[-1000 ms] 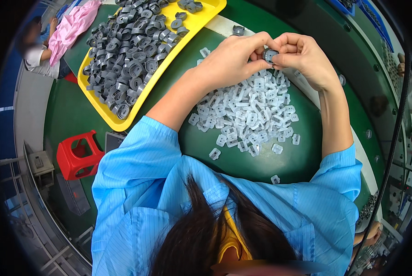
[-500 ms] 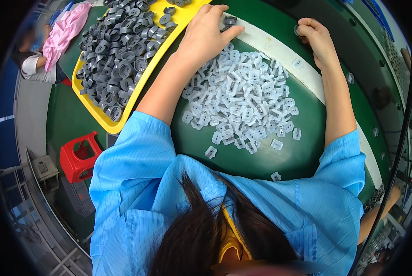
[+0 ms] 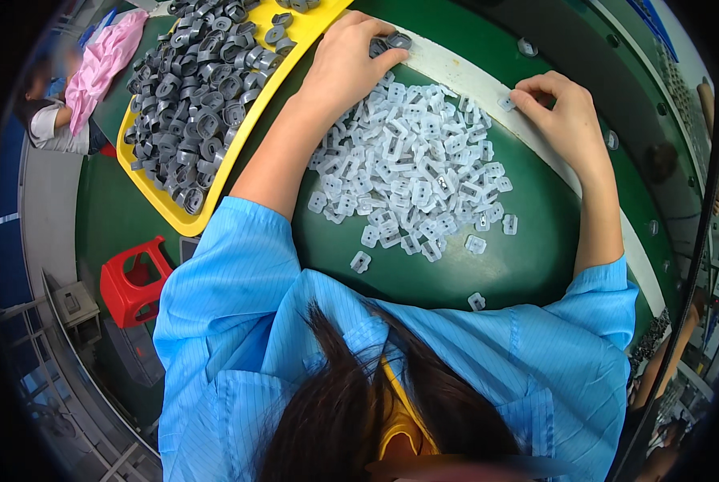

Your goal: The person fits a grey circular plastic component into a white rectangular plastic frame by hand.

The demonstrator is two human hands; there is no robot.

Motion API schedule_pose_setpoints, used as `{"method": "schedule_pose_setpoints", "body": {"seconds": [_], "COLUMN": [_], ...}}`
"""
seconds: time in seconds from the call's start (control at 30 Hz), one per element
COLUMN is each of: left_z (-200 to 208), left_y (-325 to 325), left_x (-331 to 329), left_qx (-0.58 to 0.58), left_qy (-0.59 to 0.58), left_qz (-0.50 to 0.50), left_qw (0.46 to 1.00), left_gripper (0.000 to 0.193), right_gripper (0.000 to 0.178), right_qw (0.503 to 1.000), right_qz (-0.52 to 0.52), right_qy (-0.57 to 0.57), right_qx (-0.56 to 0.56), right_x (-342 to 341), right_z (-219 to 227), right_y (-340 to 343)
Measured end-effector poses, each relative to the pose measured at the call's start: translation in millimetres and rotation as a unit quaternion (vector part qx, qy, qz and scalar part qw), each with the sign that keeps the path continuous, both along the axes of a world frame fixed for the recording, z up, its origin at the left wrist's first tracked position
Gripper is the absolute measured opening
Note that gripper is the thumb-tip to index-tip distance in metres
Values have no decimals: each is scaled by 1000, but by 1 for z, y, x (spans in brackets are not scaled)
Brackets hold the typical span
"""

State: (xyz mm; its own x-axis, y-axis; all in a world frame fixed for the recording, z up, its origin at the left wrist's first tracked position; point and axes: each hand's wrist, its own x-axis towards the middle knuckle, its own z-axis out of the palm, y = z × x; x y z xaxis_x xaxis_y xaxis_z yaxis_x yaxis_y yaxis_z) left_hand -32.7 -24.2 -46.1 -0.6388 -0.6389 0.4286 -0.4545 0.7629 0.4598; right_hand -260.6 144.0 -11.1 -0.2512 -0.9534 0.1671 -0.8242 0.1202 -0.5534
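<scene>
One clear piece point(image 3: 506, 104) lies between the translucent pile point(image 3: 407, 161) and the nearer right hand point(image 3: 564, 116), whose pinch cannot be told; beyond the pile, the left hand point(image 3: 350, 55) curls around grey rings point(image 3: 400, 39), grip unclear.

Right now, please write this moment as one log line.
left hand: at grey rings; right hand: at clear piece on white strip; yellow tray: more grey rings; green table: piled clear pieces
</scene>
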Motion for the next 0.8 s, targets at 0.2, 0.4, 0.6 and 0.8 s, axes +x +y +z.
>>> {"method": "schedule_pose_setpoints", "body": {"seconds": [0.2,0.4,0.6,0.8], "left_z": [3,14,13,13], "left_y": [4,18,25,25], "left_x": [-1,-7,-11,-12], "left_qx": [-57,-107,-138,-149], "left_qy": [18,107,140,146], "left_qz": [-26,-59,-80,-105], "left_qw": [998,987,977,972], "left_gripper": [31,30,32,32], "right_gripper": [18,19,18,21], "right_qw": [998,926,971,908], "right_qz": [-4,17,19,50], "right_qy": [-43,-365,-229,-410], "right_qx": [43,-90,-69,-70], "right_x": [12,41,56,53], "right_z": [9,13,2,-12], "right_y": [-5,-50,-64,-66]}}
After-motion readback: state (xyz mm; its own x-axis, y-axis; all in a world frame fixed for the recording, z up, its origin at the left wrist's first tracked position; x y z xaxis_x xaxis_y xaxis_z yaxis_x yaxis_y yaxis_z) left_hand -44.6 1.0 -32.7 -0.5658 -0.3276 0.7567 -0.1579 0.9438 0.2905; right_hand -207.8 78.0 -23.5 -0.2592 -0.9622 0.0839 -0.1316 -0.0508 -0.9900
